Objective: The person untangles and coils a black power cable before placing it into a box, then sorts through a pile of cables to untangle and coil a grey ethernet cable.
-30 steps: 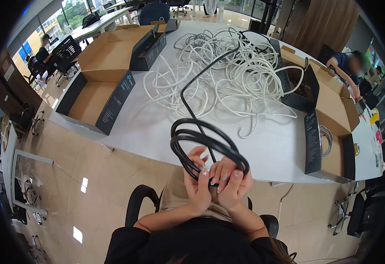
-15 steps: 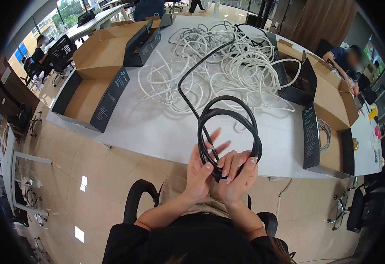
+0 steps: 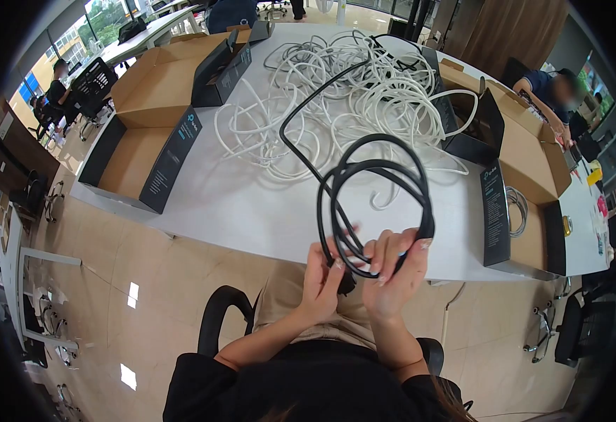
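A thick black cable is wound into a loose coil of a few loops, held above my lap at the table's near edge. My right hand is closed around the coil's lower right side. My left hand pinches the cable at the lower left, partly hidden behind the loops. A dark end piece hangs between the hands; I cannot make out its shape. From the coil the cable runs up and left, then back into a tangle of white cables on the table.
On the white table, open cardboard boxes stand at the left. More open boxes are at the right, one with a grey cable coil inside. A person sits at the far right. Chair armrests flank me.
The right hand has moved slightly right and up, and the loops have spread wider. The left hand's fingers, spread before, have drawn in on the cable.
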### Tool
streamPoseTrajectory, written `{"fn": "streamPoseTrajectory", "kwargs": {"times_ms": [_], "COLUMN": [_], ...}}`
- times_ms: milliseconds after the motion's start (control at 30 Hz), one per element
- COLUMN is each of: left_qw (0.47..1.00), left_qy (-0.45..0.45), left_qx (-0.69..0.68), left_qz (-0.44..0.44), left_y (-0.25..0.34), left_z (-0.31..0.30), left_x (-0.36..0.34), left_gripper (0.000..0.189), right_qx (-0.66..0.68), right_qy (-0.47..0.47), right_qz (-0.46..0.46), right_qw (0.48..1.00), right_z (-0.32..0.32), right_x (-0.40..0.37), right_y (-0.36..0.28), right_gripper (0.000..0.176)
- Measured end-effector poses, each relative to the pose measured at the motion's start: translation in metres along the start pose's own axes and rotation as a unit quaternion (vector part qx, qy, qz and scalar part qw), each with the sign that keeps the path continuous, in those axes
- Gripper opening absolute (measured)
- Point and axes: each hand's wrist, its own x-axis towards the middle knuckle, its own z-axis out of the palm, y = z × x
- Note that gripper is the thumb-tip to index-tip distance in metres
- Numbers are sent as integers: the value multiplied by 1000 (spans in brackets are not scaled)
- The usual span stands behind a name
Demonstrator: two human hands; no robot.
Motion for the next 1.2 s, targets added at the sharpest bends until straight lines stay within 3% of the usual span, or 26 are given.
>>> {"fn": "streamPoseTrajectory", "kwargs": {"times_ms": [67, 167, 300, 333, 433, 567, 600, 667, 767, 833, 967, 1000, 1100, 1167, 1200], "left_qw": [998, 992, 979, 965, 961, 955, 979, 974, 983, 996, 996, 992, 992, 962, 938], "left_qy": [35, 89, 129, 195, 132, 96, 74, 128, 131, 70, 47, 43, -17, -103, -162], "left_qx": [-38, -94, -143, -145, -232, -248, -138, -119, -92, 14, 8, -76, 51, 185, 246], "left_qz": [32, -6, -71, -101, -67, -129, -132, -143, -91, -46, -78, -90, -116, -170, -185], "left_y": [5, 17, 17, 23, 17, 18, 18, 22, 21, 22, 39, 45, 79, 95, 100], "left_z": [3, -2, -12, -7, -17, -22, -25, -14, -8, -18, -36, -47, -57, -62, -63], "left_x": [13, 23, 20, 21, 18, 17, 19, 21, 21, 20, 29, 29, 30, 27, 26], "left_gripper": [20, 17, 19, 20, 20, 25, 33, 42, 40, 34, 23, 16, 16, 23, 26], "right_qx": [-53, -84, -65, -28, -10, -50, -69, -104, -114, -132, -195, -194, -195, -398, -496], "right_qy": [-37, -59, -6, 17, 16, 12, 18, 40, 34, 19, -89, -98, -123, -176, -207], "right_qz": [-6, -2, 45, 67, 102, 109, 112, 106, 123, 101, 91, 74, 20, -57, -123], "right_qw": [998, 995, 997, 997, 995, 993, 991, 988, 985, 986, 973, 973, 973, 898, 834], "right_z": [3, 1, 3, -1, -9, -17, -20, -17, -26, -33, -38, -40, -43, -32, -25], "right_x": [-8, -19, -27, -27, -27, -28, -29, -29, -31, -34, -30, -24, 17, 50, 68], "right_y": [4, 11, 21, 23, 23, 22, 26, 30, 36, 41, 36, 32, 10, -3, -4], "right_gripper": [31, 32, 31, 28, 28, 27, 27, 25, 25, 26, 28, 25, 27, 32, 38]}}
